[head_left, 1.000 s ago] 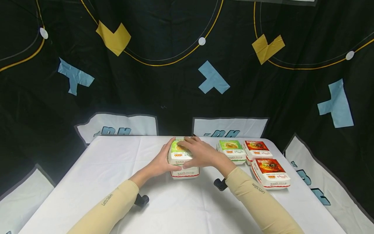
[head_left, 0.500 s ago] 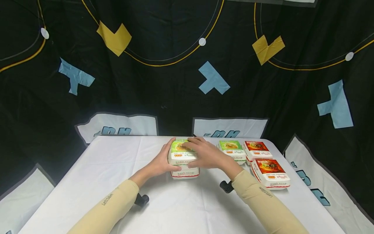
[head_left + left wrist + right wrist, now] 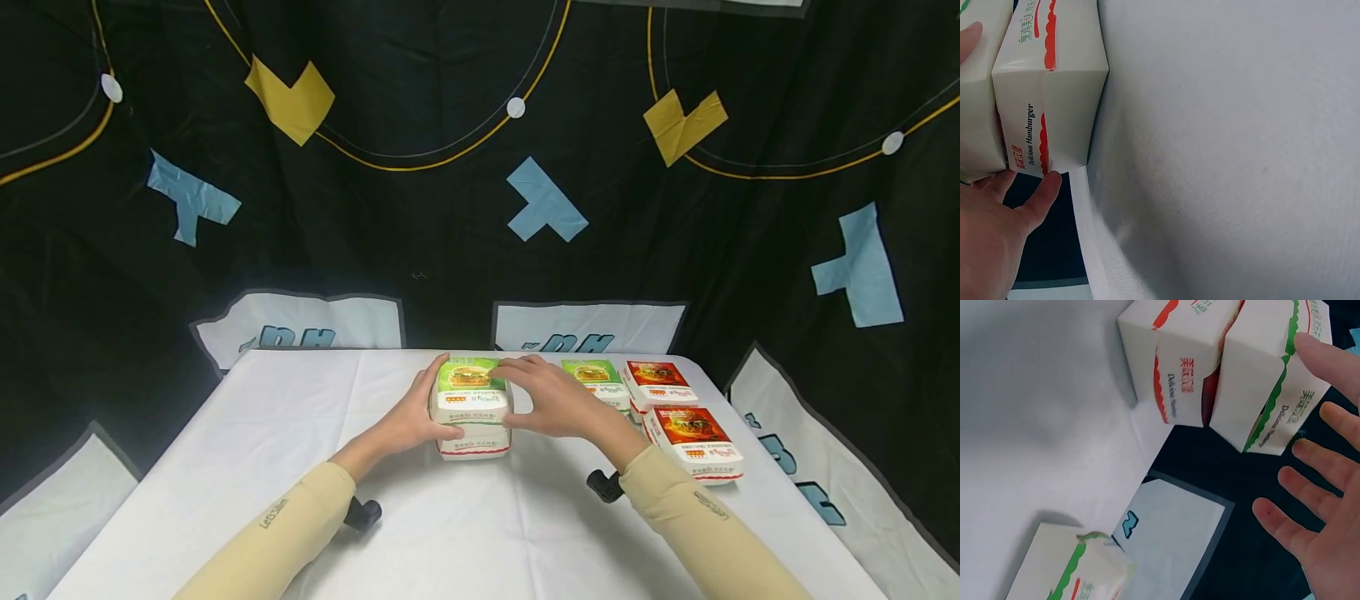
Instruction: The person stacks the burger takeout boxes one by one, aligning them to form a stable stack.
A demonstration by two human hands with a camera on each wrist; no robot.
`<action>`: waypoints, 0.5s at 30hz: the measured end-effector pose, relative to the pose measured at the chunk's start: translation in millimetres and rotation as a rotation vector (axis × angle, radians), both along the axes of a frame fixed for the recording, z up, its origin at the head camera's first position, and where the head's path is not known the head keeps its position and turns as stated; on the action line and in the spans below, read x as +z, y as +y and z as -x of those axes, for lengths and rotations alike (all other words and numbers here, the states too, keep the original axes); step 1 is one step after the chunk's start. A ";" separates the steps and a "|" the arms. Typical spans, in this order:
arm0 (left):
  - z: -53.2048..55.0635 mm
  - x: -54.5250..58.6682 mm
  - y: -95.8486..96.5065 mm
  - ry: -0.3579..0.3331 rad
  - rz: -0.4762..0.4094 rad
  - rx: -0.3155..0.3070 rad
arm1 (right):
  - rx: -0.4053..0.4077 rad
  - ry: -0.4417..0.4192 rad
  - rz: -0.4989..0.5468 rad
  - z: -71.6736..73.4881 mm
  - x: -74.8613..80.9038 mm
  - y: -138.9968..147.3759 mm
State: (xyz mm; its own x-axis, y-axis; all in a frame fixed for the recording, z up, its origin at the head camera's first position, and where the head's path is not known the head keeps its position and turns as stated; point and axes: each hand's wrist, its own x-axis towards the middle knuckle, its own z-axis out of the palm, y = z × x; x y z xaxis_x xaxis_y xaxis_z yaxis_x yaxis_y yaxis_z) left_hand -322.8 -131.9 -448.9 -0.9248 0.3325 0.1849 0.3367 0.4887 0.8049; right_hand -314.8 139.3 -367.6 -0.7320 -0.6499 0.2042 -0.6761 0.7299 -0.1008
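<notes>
Two burger boxes are stacked near the table's far edge: a green-topped burger box [image 3: 471, 402] on a lower burger box with red trim [image 3: 474, 447]. My left hand [image 3: 411, 417] holds the stack's left side, its thumb at the front. In the left wrist view, one of its fingertips touches the corner of the lower box [image 3: 1072, 94]. At the stack's right, my right hand [image 3: 553, 400] has its fingers spread, with thumb and fingertips close to the upper box. In the right wrist view, the thumb overlaps the upper box [image 3: 1260, 375]; whether it touches cannot be told.
Another green-topped burger box [image 3: 592, 372] stands right of the stack, partly behind my right hand. Beside it are two red-topped burger boxes, one farther back [image 3: 660, 379] and one nearer [image 3: 693, 446]. A white cloth covers the table [image 3: 450, 533]; a black curtain [image 3: 420, 233] hangs behind.
My right hand has moved right, off the top of the upper burger box, uncovering its green lid. My left hand and the stack have stayed put.
</notes>
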 end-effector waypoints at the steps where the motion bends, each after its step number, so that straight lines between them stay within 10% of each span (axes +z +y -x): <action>1: 0.0 -0.3 0.1 0.000 -0.001 0.000 | -0.003 0.001 0.001 -0.7 -0.1 2.0; 15: -1.0 -1.0 0.0 0.005 -0.009 0.009 | -0.055 -0.002 0.016 -1.5 -8.7 35.9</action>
State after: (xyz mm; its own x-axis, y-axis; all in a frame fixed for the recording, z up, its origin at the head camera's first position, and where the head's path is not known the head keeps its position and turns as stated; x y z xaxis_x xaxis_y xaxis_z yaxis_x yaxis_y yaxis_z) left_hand -321.8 -131.9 -449.9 -0.9266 0.3230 0.1928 0.3369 0.4847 0.8072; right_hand -313.3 175.2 -376.3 -0.7672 -0.6051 0.2128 -0.6346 0.7643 -0.1146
